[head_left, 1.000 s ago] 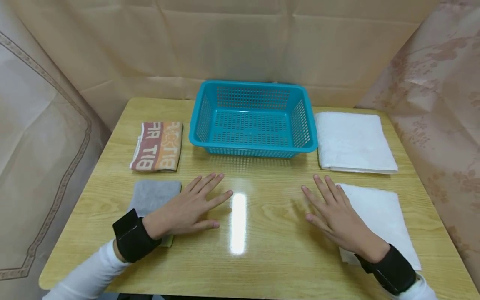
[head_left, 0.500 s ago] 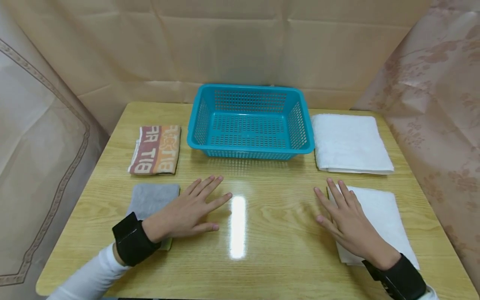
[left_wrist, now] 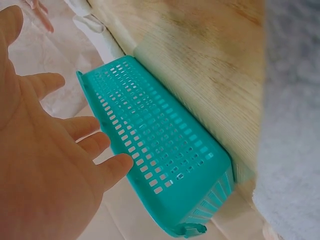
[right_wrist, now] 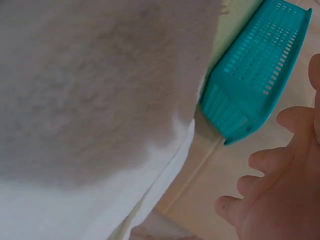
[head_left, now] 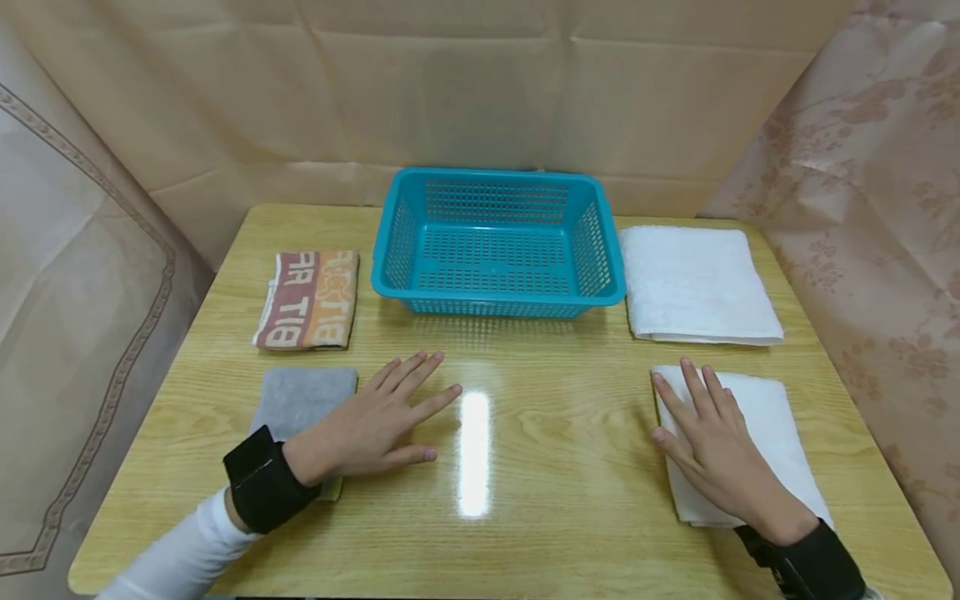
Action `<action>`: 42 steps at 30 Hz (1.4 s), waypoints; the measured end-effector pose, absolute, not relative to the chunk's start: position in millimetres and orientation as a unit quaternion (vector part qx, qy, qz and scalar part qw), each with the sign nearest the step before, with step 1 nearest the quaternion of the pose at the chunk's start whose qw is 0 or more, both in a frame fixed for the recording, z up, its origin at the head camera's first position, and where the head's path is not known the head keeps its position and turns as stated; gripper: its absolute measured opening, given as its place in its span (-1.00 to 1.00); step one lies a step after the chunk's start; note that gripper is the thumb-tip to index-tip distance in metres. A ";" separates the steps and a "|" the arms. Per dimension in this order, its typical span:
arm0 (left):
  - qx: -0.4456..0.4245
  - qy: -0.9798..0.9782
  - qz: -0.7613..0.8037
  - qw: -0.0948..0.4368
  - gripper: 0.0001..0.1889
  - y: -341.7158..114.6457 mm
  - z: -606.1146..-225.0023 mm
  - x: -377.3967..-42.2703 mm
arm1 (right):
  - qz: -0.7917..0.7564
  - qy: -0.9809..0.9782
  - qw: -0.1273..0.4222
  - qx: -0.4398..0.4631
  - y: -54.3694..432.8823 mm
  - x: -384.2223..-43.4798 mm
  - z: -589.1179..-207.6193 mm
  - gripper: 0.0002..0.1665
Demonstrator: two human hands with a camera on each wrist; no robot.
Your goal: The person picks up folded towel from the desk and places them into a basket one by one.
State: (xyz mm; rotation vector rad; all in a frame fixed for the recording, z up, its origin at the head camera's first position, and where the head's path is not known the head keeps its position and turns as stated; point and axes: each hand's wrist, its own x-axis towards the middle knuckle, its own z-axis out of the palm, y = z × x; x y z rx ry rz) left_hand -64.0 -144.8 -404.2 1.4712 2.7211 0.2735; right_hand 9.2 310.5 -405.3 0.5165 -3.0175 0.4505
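Towels are lying folded at four spots on the tabletop (head_left: pixel 525 417), none yet lifted: the near white towel (head_left: pixel 765 433) is being pressed by the flat, straight-fingered right hand (head_left: pixel 712 450), while the left hand (head_left: pixel 367 425), also flat and holding nothing, is resting beside the grey towel (head_left: pixel 300 398). The blue basket (head_left: pixel 498 242) is sitting unfilled between the striped towel (head_left: pixel 307 300) and the far white towel (head_left: pixel 697 283).

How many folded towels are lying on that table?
4. A striped red-and-orange lettered towel left of the teal plastic basket, a grey towel under the left wrist, a white towel right of the basket, and another white towel under the right hand.
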 end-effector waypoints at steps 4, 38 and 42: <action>0.475 0.875 0.091 0.020 -0.20 -143.0 -404.7 -64.4 | 0.156 -0.976 0.015 0.150 316.9 11.4 -407.3 -0.17; 0.486 0.869 0.089 0.020 -0.21 -137.6 -409.0 -68.7 | 0.189 -0.980 0.021 0.056 352.4 23.9 -417.2 -0.21; 0.487 0.869 0.089 0.020 -0.21 -137.1 -409.1 -69.0 | 0.184 -0.981 0.025 0.049 357.4 25.5 -419.7 -0.21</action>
